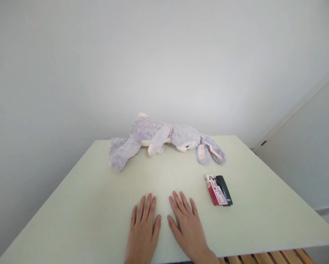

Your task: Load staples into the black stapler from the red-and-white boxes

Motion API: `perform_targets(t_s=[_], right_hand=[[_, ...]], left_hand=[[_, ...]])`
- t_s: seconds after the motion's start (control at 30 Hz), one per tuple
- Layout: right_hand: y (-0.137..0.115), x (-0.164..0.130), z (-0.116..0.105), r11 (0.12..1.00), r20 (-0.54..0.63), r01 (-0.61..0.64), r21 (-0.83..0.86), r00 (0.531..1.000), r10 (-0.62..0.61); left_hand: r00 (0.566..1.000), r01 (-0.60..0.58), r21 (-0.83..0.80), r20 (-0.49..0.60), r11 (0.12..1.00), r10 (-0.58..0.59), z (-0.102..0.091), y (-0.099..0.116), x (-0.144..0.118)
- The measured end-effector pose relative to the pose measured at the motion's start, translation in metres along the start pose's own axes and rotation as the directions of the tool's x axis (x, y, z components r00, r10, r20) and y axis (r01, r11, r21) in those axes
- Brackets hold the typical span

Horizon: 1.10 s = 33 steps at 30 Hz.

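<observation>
My left hand [143, 231] lies flat on the pale table [79, 205], palm down with its fingers apart. Beside it, a small gap away, my right hand [187, 225] rests the same way and holds nothing. To the right of my right hand are a black stapler [224, 190] and, against its left side, a small red and white box [217, 195]. A white packet with a printed picture [210, 180] sits at the box's far end. Beyond both hands, a grey-purple plush rabbit [150, 130] lies on its side, its ears pointing right.
A plain wall [164, 66] rises directly behind the rabbit at the table's far edge. Wooden slats [266, 258] show below the near right edge. A white panel, possibly a door [307, 146], stands to the right.
</observation>
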State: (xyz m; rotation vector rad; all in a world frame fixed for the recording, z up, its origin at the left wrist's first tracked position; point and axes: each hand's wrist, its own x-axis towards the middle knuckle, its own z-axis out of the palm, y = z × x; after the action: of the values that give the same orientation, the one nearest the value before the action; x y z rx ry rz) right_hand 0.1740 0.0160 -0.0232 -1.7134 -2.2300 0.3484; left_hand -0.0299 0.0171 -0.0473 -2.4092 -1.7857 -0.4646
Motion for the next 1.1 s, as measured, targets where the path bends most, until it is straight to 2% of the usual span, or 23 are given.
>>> perform_targets(t_s=[1.1], right_hand=[[0.0002,-0.0008,-0.0003,1.000,-0.012,0.003,-0.005,1.000,-0.003]], left_hand=[[1.000,0.005,0.003,0.014,1.000,-0.005,0.0003,-0.0002,-0.0009]])
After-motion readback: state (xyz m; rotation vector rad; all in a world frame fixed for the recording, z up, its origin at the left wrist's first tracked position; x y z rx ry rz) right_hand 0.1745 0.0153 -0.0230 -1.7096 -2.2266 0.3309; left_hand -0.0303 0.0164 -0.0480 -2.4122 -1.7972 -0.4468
